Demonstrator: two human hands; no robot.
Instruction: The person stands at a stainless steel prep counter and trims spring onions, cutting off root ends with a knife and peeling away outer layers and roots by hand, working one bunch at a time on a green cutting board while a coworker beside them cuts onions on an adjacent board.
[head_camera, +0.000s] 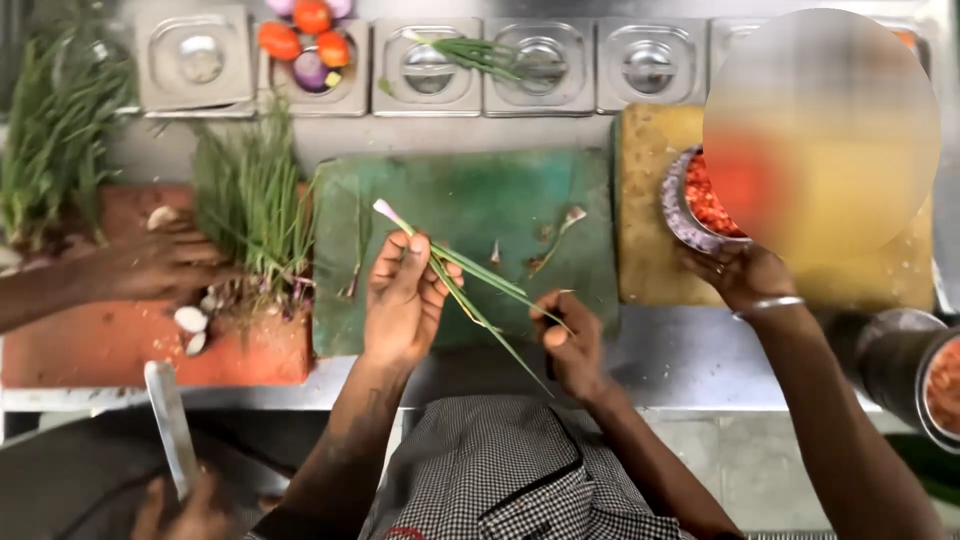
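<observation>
My left hand (403, 297) grips a spring onion (455, 268) near its white bulb end, over the green cutting board (480, 195). The onion's green leaves run down to the right. My right hand (568, 340) pinches one thin green leaf of that same spring onion near the board's front edge. Small onion trimmings (560, 228) lie on the green board beyond my hands.
A co-worker's hand (150, 262) presses a spring onion bunch (250, 200) on a red board (120, 340); their other hand holds a knife (170, 425). Another person's hand (745, 275) holds a bowl of red chopped food (700, 205) on a yellow board. Lidded steel containers (540, 65) line the back.
</observation>
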